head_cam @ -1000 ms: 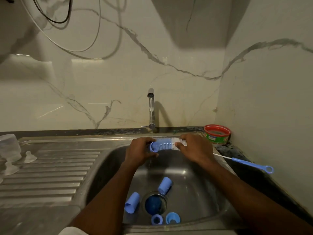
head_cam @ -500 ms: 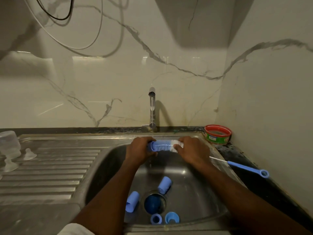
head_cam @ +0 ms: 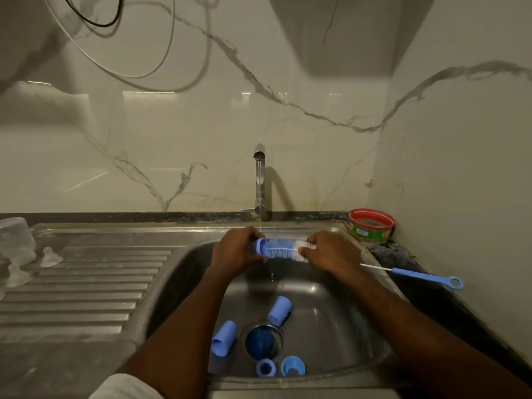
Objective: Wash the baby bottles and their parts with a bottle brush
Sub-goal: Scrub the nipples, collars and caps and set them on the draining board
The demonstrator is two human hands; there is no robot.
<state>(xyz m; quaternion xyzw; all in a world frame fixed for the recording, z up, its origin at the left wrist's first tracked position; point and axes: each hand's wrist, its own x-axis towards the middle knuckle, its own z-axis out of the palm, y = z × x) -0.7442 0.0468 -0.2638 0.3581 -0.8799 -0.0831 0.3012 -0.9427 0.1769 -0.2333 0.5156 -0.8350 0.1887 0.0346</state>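
Just above the middle of the frame, under the tap (head_cam: 260,180), both hands hold a clear baby bottle (head_cam: 283,249) lying sideways over the sink (head_cam: 331,326); the left hand (head_cam: 234,251) curls round its left end and the right hand (head_cam: 331,251) grips the other end. Inside it sits the blue-and-white head of a bottle brush (head_cam: 276,249), its blue tip showing at the left hand; which hand works the brush's stem I cannot tell.

The bottle looks light, thin-walled and fairly stiff; wet from the thin stream, it is likely slippery, so a wrap of the fingers round each end seems safer than a fingertip pinch, and it would probably survive a drop into the steel basin. The bristles are soft and will bend; the stem is the place to hold.

Lower centre, on the sink floor, lie blue caps (head_cam: 280,311) and rings (head_cam: 265,367) around the drain (head_cam: 263,339); a thin blue nipple brush (head_cam: 417,275) lies on the counter at right.

Against half a second ago, the hands sit a shade farther apart and more of the bottle shows between them; the parts in the basin and the thin brush have not shifted.
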